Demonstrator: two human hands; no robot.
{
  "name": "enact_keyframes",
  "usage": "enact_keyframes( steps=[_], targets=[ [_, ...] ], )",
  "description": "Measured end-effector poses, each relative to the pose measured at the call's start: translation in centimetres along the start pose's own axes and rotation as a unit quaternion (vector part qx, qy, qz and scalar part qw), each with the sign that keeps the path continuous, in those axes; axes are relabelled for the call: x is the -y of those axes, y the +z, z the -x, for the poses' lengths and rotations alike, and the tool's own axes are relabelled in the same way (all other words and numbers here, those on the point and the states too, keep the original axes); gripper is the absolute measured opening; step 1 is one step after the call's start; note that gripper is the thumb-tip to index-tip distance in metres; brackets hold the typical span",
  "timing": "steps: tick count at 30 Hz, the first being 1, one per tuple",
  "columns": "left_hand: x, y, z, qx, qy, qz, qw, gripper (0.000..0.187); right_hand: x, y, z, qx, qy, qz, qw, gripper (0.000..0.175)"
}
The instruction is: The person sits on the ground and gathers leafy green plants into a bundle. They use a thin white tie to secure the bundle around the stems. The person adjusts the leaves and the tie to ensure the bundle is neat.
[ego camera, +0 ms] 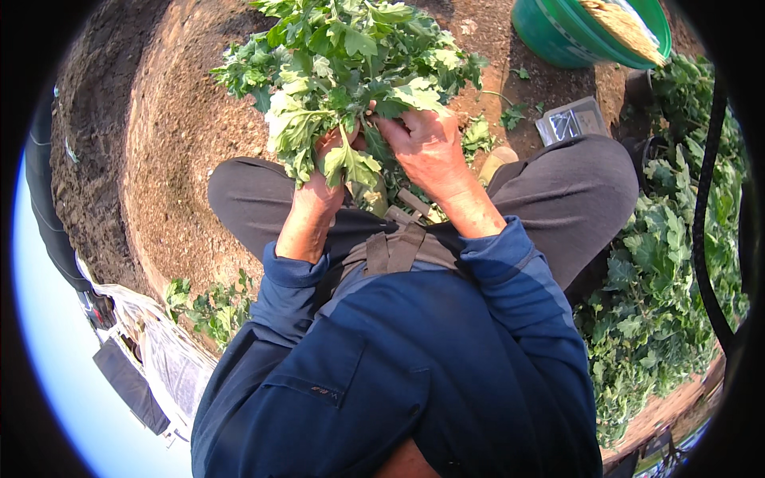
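A leafy green plant (358, 66) with lobed leaves, resembling chrysanthemum, stands or is held upright before me, above my spread knees. My left hand (331, 161) is around its lower stems from the left, with its fingers largely hidden behind leaves. My right hand (421, 140) is at the stems from the right, thumb and forefinger brought together close beside a small pale stem end (370, 110). What exactly the right fingertips pinch cannot be made out. Cut or loose leaves (477, 136) lie on the soil just right of my right hand.
A green bucket (553, 36) holding a bundle of straw-coloured strands (621, 27) stands at the upper right. A small grey plastic box (577, 119) lies beyond my right knee. Many leafy plants (651, 281) fill the right side. Another plant (218, 310) and white sheeting (161, 340) are at the lower left.
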State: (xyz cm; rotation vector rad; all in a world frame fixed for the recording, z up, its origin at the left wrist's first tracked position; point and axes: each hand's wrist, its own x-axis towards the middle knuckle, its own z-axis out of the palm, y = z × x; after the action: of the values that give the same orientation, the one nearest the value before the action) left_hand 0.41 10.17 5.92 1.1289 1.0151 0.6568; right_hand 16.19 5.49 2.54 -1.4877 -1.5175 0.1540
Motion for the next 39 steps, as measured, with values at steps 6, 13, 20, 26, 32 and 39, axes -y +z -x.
enact_keyframes(
  steps=[6, 13, 20, 26, 32, 39],
  targets=[
    [1.9, -1.6, 1.0, -0.045, 0.368, -0.762, 0.531, 0.032, 0.2, -0.1, 0.0, 0.004, -0.01, 0.001, 1.0, 0.025],
    [2.2, -1.7, 0.3, -0.084, 0.353, -0.67, 0.648, 0.046, 0.3, -0.1, -0.2, 0.002, -0.01, -0.018, 1.0, 0.025],
    [1.4, -1.2, 0.8, -0.076, 0.383, -0.628, 0.673, 0.049, 0.4, 0.0, 0.0, 0.02, -0.031, 0.001, 0.999, 0.015],
    [1.6, -1.3, 0.5, -0.026, 0.021, 0.056, 0.998, 0.045, 0.4, 0.4, 0.2, 0.034, 0.064, -0.111, 0.991, 0.013],
    [0.1, -0.1, 0.2, -0.052, -0.058, 0.265, 0.961, 0.04, 0.3, 0.2, 0.2, 0.036, 0.023, -0.055, 0.998, 0.015],
    [-0.1, -0.1, -0.7, -0.001, -0.089, 0.292, 0.952, 0.029, 0.3, 0.3, 0.2, 0.018, 0.08, -0.105, 0.991, 0.023]
  ],
)
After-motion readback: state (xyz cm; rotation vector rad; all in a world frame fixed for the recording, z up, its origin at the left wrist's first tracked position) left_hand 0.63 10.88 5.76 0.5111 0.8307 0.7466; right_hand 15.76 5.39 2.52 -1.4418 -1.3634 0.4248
